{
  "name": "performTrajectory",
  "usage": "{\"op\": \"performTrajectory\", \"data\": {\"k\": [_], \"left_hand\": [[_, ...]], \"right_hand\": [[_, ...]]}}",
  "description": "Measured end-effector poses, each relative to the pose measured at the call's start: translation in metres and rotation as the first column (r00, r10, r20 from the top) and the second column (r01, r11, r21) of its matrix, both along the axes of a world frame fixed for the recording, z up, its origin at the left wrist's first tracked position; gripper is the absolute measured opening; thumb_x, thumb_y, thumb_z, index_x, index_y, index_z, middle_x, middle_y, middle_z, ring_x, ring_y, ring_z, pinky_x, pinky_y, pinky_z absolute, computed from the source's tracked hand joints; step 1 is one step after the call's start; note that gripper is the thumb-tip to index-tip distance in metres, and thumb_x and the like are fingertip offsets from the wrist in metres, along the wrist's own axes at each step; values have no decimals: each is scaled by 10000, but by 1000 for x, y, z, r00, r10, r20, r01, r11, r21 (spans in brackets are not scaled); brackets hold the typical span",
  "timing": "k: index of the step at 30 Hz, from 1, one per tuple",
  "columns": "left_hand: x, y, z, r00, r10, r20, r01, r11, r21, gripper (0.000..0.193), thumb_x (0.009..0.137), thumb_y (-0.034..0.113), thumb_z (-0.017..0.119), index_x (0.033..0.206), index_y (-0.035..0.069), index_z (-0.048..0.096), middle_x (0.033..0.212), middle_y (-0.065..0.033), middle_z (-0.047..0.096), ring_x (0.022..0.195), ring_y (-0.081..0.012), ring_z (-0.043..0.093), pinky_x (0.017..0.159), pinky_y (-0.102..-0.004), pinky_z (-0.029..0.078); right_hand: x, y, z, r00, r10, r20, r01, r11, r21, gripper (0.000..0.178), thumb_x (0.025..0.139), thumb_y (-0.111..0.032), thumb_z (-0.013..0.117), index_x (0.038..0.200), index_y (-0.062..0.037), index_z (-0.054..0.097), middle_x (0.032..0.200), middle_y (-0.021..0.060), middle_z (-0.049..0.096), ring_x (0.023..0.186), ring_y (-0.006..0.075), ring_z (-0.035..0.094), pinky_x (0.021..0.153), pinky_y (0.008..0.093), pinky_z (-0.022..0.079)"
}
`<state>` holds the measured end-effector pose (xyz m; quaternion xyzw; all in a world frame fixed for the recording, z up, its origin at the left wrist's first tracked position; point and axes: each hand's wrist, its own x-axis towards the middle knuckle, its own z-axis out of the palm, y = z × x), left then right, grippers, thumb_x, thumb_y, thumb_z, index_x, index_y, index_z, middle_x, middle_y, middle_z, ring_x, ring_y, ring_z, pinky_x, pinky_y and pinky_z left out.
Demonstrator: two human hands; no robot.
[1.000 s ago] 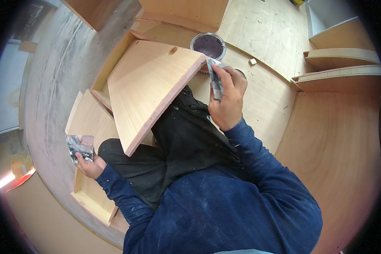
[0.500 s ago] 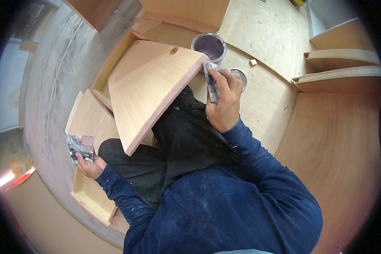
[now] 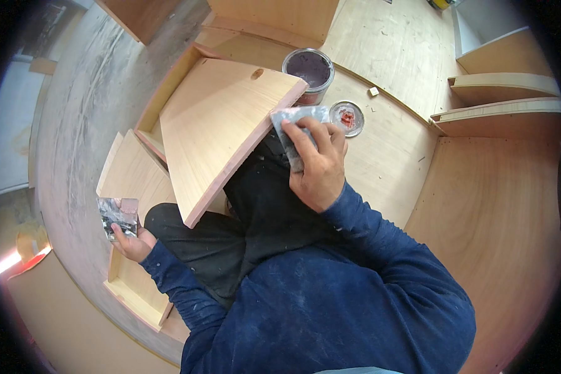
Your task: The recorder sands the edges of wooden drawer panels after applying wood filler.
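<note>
A tapered wooden panel (image 3: 218,124) leans over my legs, its right edge coated in pinkish filler. My right hand (image 3: 321,171) grips a flat metal putty scraper (image 3: 310,113), smeared grey-white, with its corner at that coated edge. Over at the left, my left hand (image 3: 136,244) holds up a square metal plate (image 3: 114,215) between thumb and fingers. Pink putty sits at the plate's upper corner, with dark and pale smears below. Just beyond the scraper stands an uncovered tin (image 3: 315,95) with a dull purple-grey inside.
A round lid (image 3: 356,126) with red and pale residue lies beside the tin. More wooden parts (image 3: 137,171) rest under and left of the panel. Curved wooden pieces (image 3: 505,109) stand at right, near a large plywood panel (image 3: 486,230). A small wood block (image 3: 373,91) lies on the plywood.
My right hand has moved left and toward me along the panel's edge, turning the scraper flatter to view and uncovering the lid. My left hand has barely moved.
</note>
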<state>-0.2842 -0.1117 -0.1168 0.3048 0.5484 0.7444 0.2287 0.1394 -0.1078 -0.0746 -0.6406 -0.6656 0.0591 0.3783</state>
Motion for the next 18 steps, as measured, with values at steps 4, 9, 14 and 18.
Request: {"op": "performTrajectory", "data": {"k": [4, 9, 14, 18], "left_hand": [[-7, -1, -6, 990, -122, -67, 121, 992, -24, 437, 953, 157, 583, 1358, 12, 506, 1302, -172, 580, 1137, -322, 595, 898, -441, 504], [-11, -2, -5, 990, -22, 141, 20, 1000, 14, 431, 951, 161, 591, 1347, 8, 512, 1289, -171, 585, 1128, -319, 596, 895, -448, 504], [-6, -2, -4, 997, -72, 7, 72, 997, -3, 417, 946, 163, 604, 1324, 4, 529, 1269, -169, 591, 1115, -316, 597, 885, -452, 506], [7, -2, -1, 991, 46, 128, -54, 997, 56, 415, 940, 162, 617, 1315, 5, 536, 1265, -168, 592, 1115, -313, 594, 879, -450, 508]], "right_hand": [[15, 7, -2, 994, -97, -50, 101, 989, 104, 591, 669, 118, 631, 1222, -92, 645, 1203, 141, 575, 1080, 375, 497, 980, 448, 418], [28, 20, -10, 983, -163, -79, 169, 984, 65, 564, 720, 101, 643, 1255, -77, 619, 1207, 167, 572, 1091, 386, 506, 975, 441, 424], [5, 1, -5, 997, -67, -37, 68, 998, 15, 596, 688, 117, 616, 1253, -74, 624, 1200, 150, 580, 1068, 374, 508, 982, 430, 425], [4, -8, 3, 994, 13, -107, -17, 999, -36, 571, 688, 97, 648, 1233, -72, 631, 1194, 133, 586, 1077, 374, 506, 987, 450, 418]]}}
